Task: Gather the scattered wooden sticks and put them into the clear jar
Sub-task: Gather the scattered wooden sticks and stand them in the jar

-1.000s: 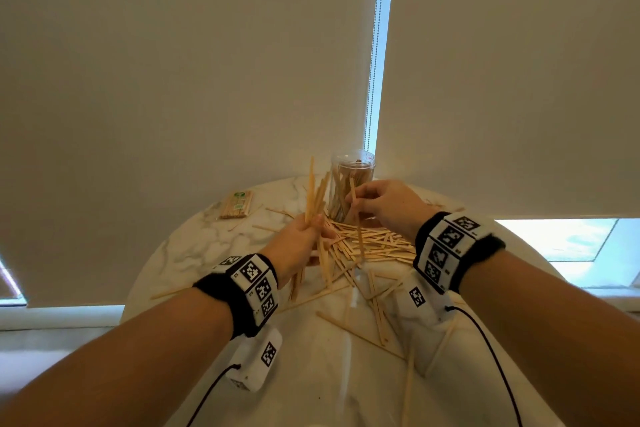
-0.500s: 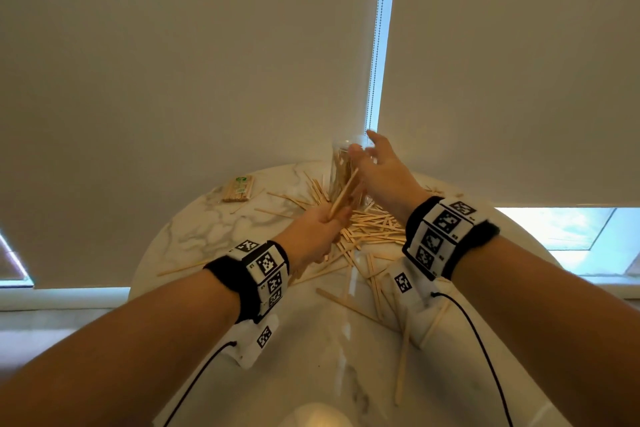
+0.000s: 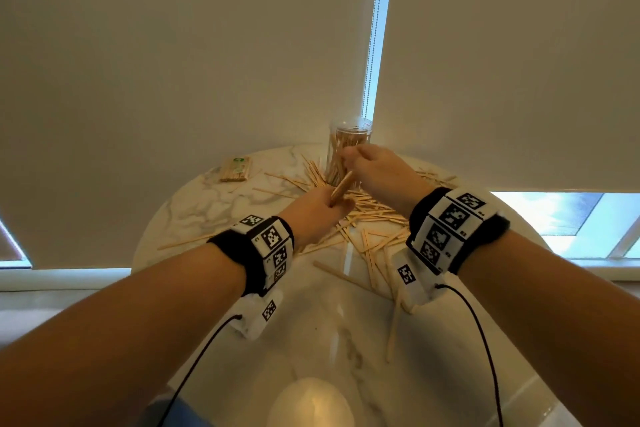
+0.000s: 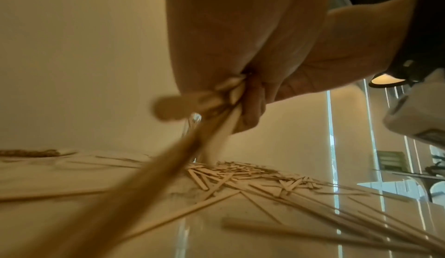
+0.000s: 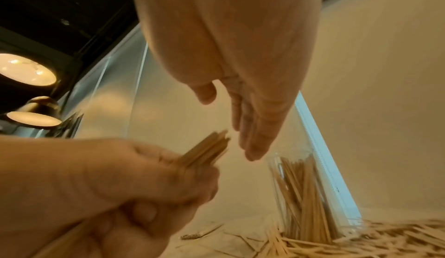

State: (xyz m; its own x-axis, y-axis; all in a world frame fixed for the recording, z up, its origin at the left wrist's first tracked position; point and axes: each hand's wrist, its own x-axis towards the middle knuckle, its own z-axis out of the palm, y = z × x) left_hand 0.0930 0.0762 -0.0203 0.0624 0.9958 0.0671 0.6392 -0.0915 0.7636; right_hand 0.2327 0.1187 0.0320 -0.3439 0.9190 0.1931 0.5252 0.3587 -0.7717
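Now left hand (image 3: 320,215) fingers clench sticks (image 3: 341,188) (tips toward jar (image 3: 348,152)); right hand (image 3: 377,170) slack.

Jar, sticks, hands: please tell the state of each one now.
Jar: upright, no lid, partly filled with sticks.
Bundle: gripped in the left hand, tilted toward the jar.
Loose sticks: scattered flat on the table.
Right hand: open, empty, beside the jar.
Packet: lying flat.
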